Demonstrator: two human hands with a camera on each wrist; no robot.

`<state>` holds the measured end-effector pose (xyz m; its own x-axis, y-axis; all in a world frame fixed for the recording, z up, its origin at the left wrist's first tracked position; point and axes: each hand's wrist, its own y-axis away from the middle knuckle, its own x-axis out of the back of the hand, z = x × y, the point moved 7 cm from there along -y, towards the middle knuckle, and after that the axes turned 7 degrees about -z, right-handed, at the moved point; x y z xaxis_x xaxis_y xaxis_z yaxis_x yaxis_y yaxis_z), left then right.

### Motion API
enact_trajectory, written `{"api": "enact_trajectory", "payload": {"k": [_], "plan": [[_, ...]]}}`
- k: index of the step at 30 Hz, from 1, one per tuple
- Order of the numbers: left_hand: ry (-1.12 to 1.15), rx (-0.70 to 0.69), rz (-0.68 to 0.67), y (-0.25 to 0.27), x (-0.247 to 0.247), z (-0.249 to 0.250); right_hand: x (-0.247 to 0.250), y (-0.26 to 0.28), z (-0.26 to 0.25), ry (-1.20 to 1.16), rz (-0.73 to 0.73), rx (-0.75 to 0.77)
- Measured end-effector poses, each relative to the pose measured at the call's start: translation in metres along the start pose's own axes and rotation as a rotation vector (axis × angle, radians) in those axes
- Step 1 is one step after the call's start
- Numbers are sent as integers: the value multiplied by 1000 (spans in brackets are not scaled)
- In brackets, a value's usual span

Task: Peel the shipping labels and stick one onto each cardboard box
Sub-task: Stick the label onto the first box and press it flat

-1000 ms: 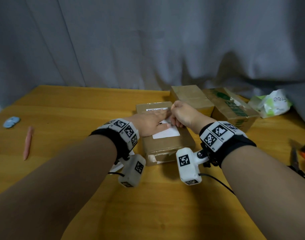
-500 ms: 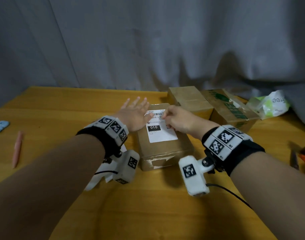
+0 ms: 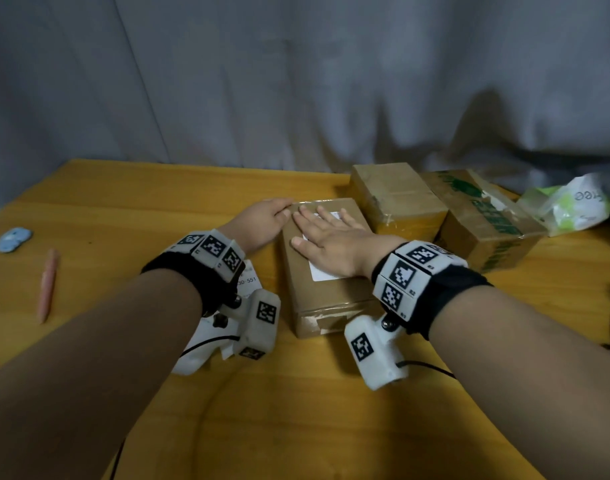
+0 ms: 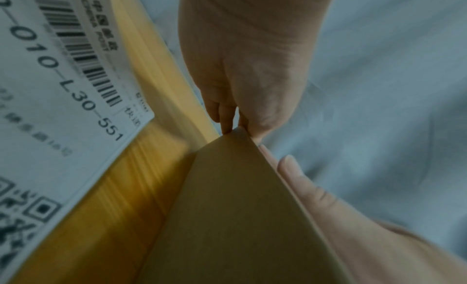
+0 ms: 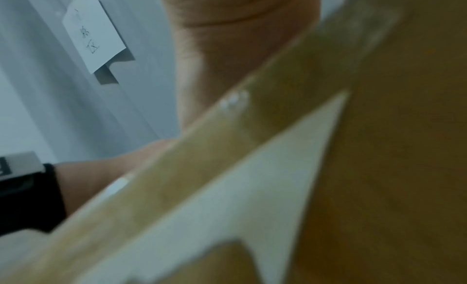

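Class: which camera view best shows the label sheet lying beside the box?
The left wrist view: the label sheet fills its left side, barcode and "L30-551" readable. The head view shows only a corner behind the left wrist. The right wrist view does not show it.

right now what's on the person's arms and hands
Both forearms are bare, no sleeves or gloves. Each wrist wears a black band topped with white blocks printed with black square codes. A white camera pod with its own code hangs under each wrist, trailing a thin black cable.
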<state>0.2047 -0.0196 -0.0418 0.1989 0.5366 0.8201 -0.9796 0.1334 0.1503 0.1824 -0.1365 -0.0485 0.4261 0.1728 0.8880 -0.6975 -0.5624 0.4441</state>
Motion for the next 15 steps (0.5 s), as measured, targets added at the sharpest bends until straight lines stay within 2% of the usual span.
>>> {"api": "enact_trajectory", "payload": {"k": [3,9,13,15], "plan": [[6,11,-12,-1,-2,-2,3,-4,1,-12,19,-17],[8,73,-15,-3,-9,-4,4,5,30,14,71,-158],[39,56,2,-3,-10,-5,1,0,-8,-3,52,-44],[55,44,9,-2,-9,-6,2,-2,-12,-20,45,0]]}}
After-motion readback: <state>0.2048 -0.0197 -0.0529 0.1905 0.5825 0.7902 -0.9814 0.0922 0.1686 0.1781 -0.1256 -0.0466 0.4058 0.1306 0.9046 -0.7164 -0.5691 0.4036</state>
